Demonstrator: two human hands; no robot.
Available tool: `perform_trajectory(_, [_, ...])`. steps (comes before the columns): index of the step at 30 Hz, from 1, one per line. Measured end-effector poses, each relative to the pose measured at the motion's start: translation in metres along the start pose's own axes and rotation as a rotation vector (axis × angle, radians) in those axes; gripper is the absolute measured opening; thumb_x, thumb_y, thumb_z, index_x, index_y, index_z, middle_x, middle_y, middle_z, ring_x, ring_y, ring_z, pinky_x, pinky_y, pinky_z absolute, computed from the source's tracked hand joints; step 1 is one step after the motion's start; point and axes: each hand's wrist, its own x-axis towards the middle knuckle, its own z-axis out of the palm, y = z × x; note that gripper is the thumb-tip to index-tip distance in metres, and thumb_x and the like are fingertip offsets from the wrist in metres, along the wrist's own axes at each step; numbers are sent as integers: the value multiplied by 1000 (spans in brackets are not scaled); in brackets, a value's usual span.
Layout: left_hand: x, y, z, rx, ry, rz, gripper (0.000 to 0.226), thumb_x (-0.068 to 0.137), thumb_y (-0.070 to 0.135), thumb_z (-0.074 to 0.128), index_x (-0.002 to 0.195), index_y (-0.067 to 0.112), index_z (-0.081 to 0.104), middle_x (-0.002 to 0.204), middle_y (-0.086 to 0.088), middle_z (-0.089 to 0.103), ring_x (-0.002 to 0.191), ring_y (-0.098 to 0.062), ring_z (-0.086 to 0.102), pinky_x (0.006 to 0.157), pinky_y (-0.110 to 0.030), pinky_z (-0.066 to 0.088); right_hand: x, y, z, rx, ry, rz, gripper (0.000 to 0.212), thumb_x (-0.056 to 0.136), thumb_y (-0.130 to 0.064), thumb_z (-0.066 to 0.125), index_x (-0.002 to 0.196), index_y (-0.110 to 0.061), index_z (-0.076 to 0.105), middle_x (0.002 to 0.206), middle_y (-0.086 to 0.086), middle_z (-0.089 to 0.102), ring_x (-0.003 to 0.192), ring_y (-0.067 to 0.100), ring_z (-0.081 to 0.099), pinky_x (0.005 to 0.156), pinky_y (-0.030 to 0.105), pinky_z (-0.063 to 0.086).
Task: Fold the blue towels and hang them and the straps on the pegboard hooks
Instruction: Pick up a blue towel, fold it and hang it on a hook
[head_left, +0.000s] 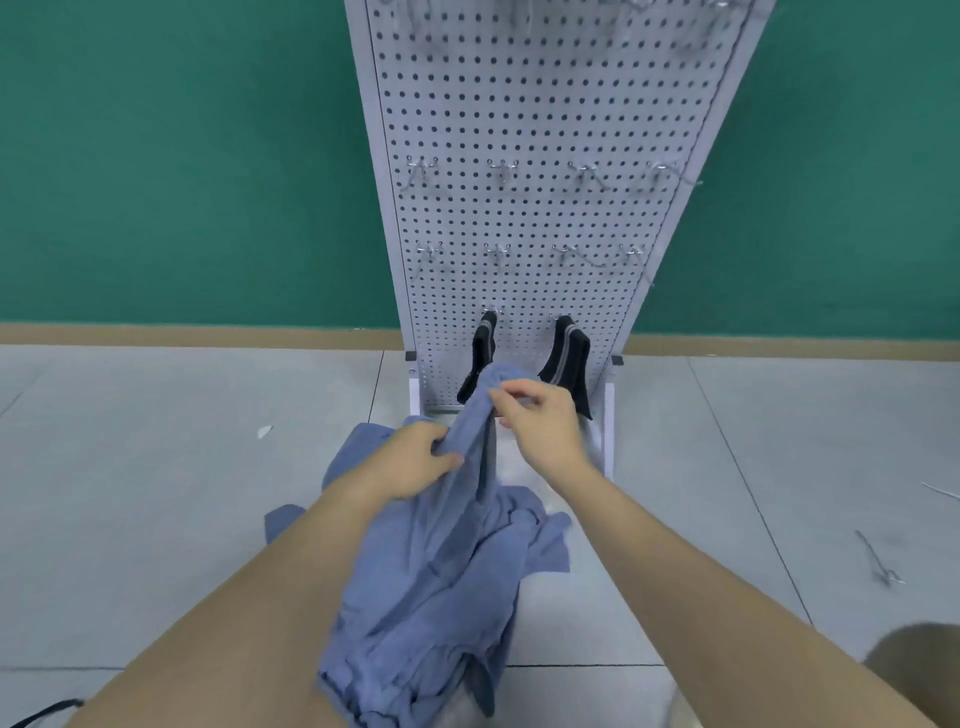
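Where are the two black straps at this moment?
In the head view, both black straps hang on the pegboard's lowest hooks, centre frame, just behind the blue towel that both hands hold.

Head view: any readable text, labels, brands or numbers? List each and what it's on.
None readable.
Pegboard: holes and hooks only, no label.
Blue towel, held by both hands: no tag visible.
Black straps: grey stripes, no lettering.

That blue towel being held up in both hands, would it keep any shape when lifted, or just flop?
Probably floppy: the blue towel droops in loose folds below the left hand and right hand that pinch its top edge. It looks light, since fingertip pinches alone hold it up. It seems unlikely to slip, as the cloth bunches under the fingers.
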Motion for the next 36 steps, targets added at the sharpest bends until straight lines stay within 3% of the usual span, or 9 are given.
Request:
perform_trajectory(3, [-12,30,-2,-107,114,89,23,99,31,64,86,13,61,78,-7,64,72,-16,51,71,-36,49,4,-34,-33,-103,4,-53,14,95,-12,71,84,-9,80,79,2,77,80,27,72,74,33,58])
perform_trajectory(7, [-42,79,-8,-231,259,220,27,105,22,56,78,20,49,65,13,48,62,-7,40,56,-21,33,-13,-71,-66,-207,-34,-55,19,96,-14,68,78,-12,77,63,-3,65,57,16,53,62,28,44])
perform_trajectory(11, [-68,120,-7,-352,329,376,18,103,17,57,85,17,58,67,12,53,62,-2,42,59,-20,36,-69,-93,-87,-185,-258,66,12,100,-29,66,90,-26,72,87,-3,76,78,7,69,71,19,52])
perform_trajectory(14, [-88,139,-1,-385,318,503,17,101,12,58,91,24,65,77,3,59,70,-12,49,64,-28,41,-90,-103,-99,-103,-319,155,34,98,-45,66,103,-12,74,99,4,77,90,8,71,89,30,58])
perform_trajectory(17, [-101,154,9,-412,322,520,15,101,11,58,98,22,67,80,5,60,68,-10,48,63,-22,39,-82,-114,-102,-30,-263,121,34,94,-42,72,98,-8,76,97,17,75,83,13,66,83,36,57])
perform_trajectory(21, [-107,171,8,-692,236,408,33,99,-6,50,117,13,69,91,2,72,81,-8,64,77,-26,53,-74,-115,-100,52,-129,69,14,96,-25,72,101,-13,76,101,3,79,101,16,74,97,38,58])
perform_trajectory(25, [-106,172,-5,-964,343,277,40,98,-13,44,110,12,72,106,3,74,82,-15,73,69,-28,61,-72,-117,-101,63,-41,119,25,99,-18,65,74,-22,64,70,-7,67,75,14,63,74,32,49])
perform_trajectory(31, [-83,133,8,-870,428,-70,10,100,24,64,100,15,68,103,-5,67,89,-19,67,80,-30,54,-70,-130,-102,229,-36,211,39,79,-38,69,95,-3,66,100,25,74,93,30,70,84,41,50])
perform_trajectory(36, [-72,131,27,-971,261,-258,34,100,48,55,98,19,71,76,5,75,85,-17,69,79,-33,52,-71,-141,-100,211,-184,149,12,96,-27,68,94,-16,71,103,12,79,106,29,74,99,45,55])
